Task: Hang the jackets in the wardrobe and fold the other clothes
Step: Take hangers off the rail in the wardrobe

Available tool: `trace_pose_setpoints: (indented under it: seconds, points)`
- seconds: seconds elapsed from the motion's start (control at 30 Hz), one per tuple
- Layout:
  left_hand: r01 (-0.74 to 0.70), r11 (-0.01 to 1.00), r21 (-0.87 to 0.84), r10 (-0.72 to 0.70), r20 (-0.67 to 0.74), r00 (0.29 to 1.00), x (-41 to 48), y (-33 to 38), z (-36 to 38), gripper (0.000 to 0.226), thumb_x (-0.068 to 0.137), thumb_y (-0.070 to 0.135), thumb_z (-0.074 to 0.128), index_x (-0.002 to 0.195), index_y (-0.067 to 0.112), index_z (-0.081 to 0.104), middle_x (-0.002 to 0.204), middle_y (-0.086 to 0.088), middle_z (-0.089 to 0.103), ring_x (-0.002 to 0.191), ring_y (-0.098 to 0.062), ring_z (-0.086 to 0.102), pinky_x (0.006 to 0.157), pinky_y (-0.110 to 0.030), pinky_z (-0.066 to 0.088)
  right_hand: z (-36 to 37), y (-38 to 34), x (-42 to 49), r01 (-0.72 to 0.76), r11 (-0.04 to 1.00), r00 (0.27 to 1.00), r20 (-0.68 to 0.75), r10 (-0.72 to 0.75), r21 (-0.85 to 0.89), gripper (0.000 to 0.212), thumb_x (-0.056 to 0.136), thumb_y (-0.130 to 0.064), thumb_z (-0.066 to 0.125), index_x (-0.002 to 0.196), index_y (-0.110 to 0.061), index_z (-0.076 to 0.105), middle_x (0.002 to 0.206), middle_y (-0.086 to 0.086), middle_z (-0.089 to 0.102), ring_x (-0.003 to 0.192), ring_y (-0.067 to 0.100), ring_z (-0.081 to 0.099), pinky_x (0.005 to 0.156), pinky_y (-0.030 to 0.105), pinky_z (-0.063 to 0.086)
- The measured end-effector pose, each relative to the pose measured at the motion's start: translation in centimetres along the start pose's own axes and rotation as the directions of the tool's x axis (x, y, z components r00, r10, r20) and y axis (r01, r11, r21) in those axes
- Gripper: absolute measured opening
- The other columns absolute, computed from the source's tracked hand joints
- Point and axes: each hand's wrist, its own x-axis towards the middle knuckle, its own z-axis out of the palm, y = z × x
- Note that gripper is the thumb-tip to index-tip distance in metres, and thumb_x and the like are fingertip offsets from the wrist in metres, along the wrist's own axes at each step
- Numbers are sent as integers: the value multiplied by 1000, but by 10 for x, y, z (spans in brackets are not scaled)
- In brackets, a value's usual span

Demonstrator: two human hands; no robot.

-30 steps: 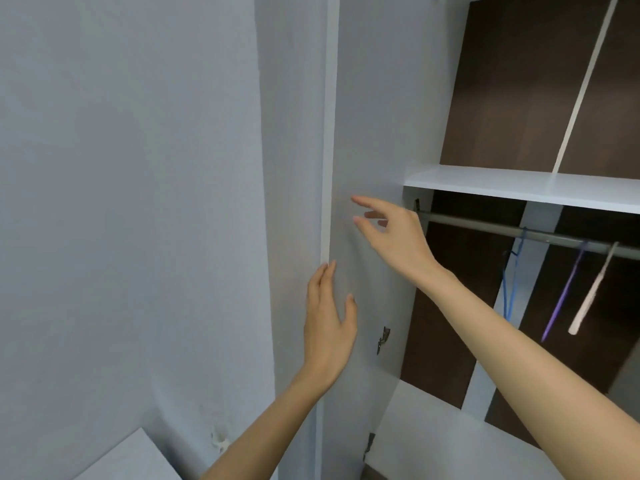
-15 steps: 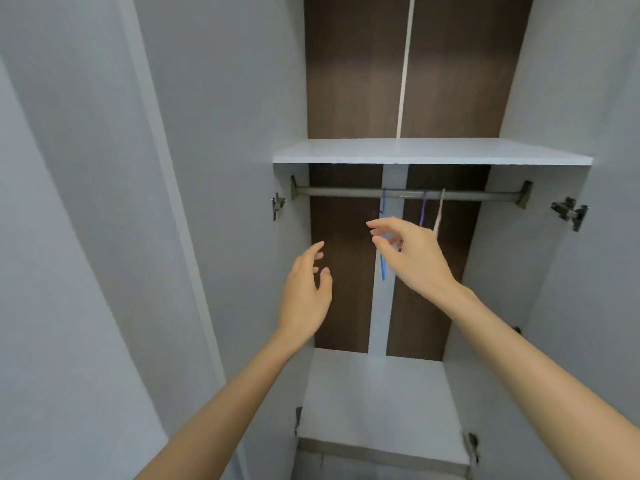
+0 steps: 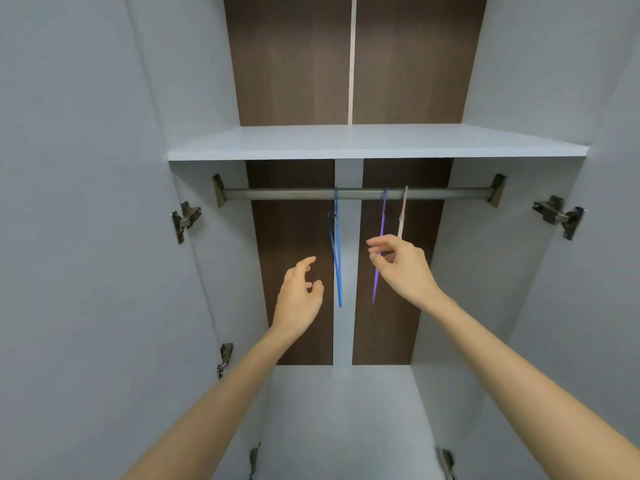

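The wardrobe stands open in front of me, with a metal rail [image 3: 294, 194] under a white shelf [image 3: 377, 142]. Three bare hangers hang edge-on from the rail: a blue hanger [image 3: 337, 271], a purple hanger [image 3: 382, 216] and a pale pink hanger [image 3: 402, 213]. My right hand [image 3: 403, 268] is raised in front of the purple and pink hangers, fingers loosely curved, holding nothing that I can see. My left hand [image 3: 299, 294] hovers open to the left of the blue hanger, apart from it. No jackets or other clothes are in view.
Both grey wardrobe doors are swung outward, with metal hinges on the left side [image 3: 185, 220] and right side [image 3: 557, 214]. The grey wardrobe floor [image 3: 346, 420] lies below the hangers. The back panel is dark brown wood [image 3: 294, 64].
My view swung from the left door to the wardrobe's inside and came closer. Both hands moved from the door's edge to the hangers on the rail.
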Motion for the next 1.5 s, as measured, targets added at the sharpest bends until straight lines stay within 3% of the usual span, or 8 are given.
trace_pose_setpoints:
  seconds: [0.27,0.47,0.63,0.87,1.03,1.2,1.37,1.5]
  points:
    - [129,991,20,-129,9,992,123,-52,37,48,95,11,52,141,19,39,138,-7,47,107,-17,57,94,-35,51,83,59,145,-230,973,942,258,215,32,56,95,-19,57,144,-13,31,139,11,47,121,26,53,88,26,43]
    - [128,989,77,-128,-2,992,174,-75,49,49,95,8,53,142,18,39,136,-9,49,96,-8,52,82,-23,46,122,79,204,-503,794,840,409,356,342,59,94,-4,55,144,-20,27,108,9,57,84,19,65,62,20,54]
    - [95,990,103,-95,-4,995,196,-78,52,50,95,9,52,142,18,38,136,-8,49,96,-6,51,84,-21,44,129,87,218,-491,773,863,347,368,402,47,93,-3,56,136,-11,38,81,1,55,60,8,52,55,17,45]
    - [37,996,81,-39,29,999,219,-66,53,53,95,15,52,145,22,34,139,-7,44,107,-13,55,91,-28,48,84,74,217,-377,834,914,309,263,403,38,98,4,37,134,-6,41,77,2,54,55,8,45,48,14,44]
    - [-113,977,179,103,63,993,215,-49,58,63,96,19,53,150,22,22,153,-4,30,122,-1,40,94,-13,31,47,65,194,-392,859,885,389,254,329,37,100,2,34,134,-6,43,79,5,54,54,9,42,53,19,43]
    - [-196,900,388,146,155,977,184,-40,64,61,97,27,50,151,24,21,155,-1,27,146,-22,15,115,-52,13,21,65,144,-397,889,831,500,243,228,36,99,1,38,132,-9,46,81,6,58,45,5,38,45,16,37]
    - [-216,914,344,127,263,956,123,-44,76,34,99,29,45,133,24,49,130,3,55,129,-18,43,115,-55,5,1,72,71,-428,878,827,485,284,215,29,96,-1,46,121,-13,54,75,2,63,41,4,38,48,18,38]
    - [-311,905,289,181,401,898,71,-47,81,14,98,30,48,107,27,58,108,6,57,111,-15,50,113,-54,20,-18,76,-4,-512,820,819,432,377,256,23,94,-2,51,110,-15,61,65,-3,64,40,5,36,43,16,35]
